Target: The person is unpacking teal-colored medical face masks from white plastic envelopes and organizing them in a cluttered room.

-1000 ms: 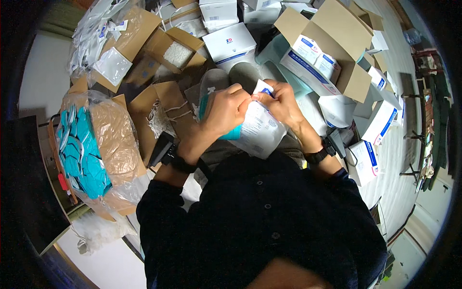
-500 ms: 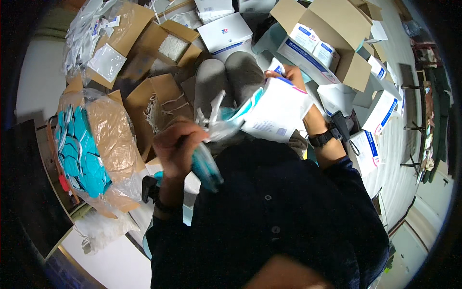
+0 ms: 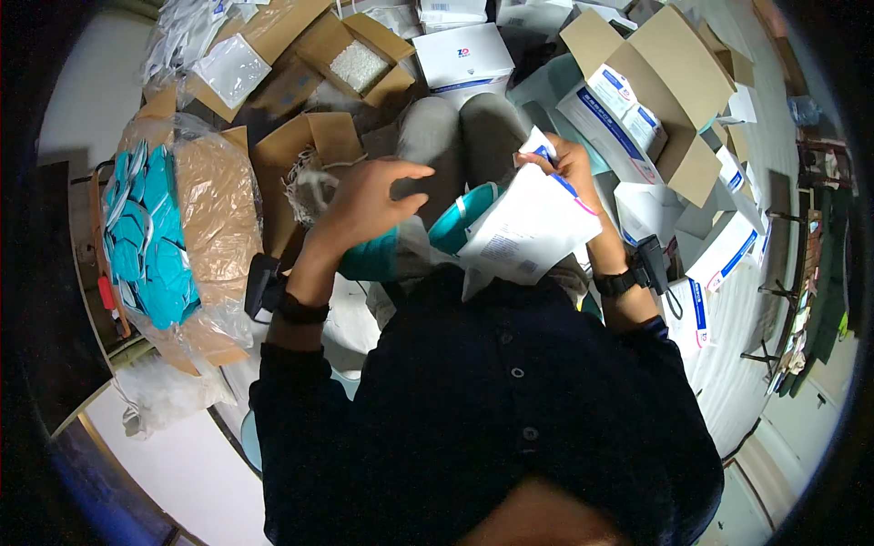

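My right hand (image 3: 572,167) is closed on the upper edge of a white printed pouch (image 3: 533,223) with blue and pink markings, held above my lap. At the pouch's left side sits a teal face mask (image 3: 458,219) with a pale edge; whether it is inside or behind the pouch is unclear. My left hand (image 3: 371,198) hovers to the left, thumb and forefinger spread, nothing visible between them. Just below it, partly hidden by the wrist, is another teal mask (image 3: 371,257) near my lap.
At the left, a plastic-lined carton (image 3: 218,218) holds many teal masks (image 3: 150,246). Beyond my knees stand a carton of white cords (image 3: 296,136), a box of white pellets (image 3: 358,65) and a white box (image 3: 464,56). An open carton of pouches (image 3: 678,86) is at the right.
My left hand has let go of the blurred teal mask and straps, moved up and right, and opened. My right hand still grips the pouch, which has tilted.
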Demonstrator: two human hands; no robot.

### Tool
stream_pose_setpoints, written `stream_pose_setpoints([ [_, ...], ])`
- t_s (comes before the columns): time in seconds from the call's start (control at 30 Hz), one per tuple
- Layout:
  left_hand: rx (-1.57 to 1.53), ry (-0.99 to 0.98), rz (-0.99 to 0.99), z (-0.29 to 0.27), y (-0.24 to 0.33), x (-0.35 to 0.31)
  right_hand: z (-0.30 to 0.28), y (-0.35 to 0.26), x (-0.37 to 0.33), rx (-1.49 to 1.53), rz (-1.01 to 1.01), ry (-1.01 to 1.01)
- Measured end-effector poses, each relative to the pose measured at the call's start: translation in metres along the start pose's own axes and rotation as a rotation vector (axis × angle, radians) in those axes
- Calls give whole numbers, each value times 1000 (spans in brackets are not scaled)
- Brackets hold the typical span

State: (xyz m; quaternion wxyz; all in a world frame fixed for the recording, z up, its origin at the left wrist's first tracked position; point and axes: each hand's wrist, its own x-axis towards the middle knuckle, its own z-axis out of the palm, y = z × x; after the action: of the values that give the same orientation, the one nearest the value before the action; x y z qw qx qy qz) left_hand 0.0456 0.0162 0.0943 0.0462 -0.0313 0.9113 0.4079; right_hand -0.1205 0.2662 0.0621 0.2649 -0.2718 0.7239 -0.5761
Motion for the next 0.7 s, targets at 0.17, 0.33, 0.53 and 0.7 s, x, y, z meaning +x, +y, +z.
stream_pose_setpoints([
  [0.17, -207, -137, -112, 13, 37, 18, 8, -3, -1, -71, -22, 25],
  [0.33, -238, -217, -193, 22, 26, 13, 10, -10, -3, -102, -3, 21],
  [0.53, -121, 535, -170, -33, -18, -9, -46, 20, -8, -159, 58, 189],
  [0.7, -1106, 727, -436, -45, -27, -21, -129, 84, -33, 387, 71, 383],
])
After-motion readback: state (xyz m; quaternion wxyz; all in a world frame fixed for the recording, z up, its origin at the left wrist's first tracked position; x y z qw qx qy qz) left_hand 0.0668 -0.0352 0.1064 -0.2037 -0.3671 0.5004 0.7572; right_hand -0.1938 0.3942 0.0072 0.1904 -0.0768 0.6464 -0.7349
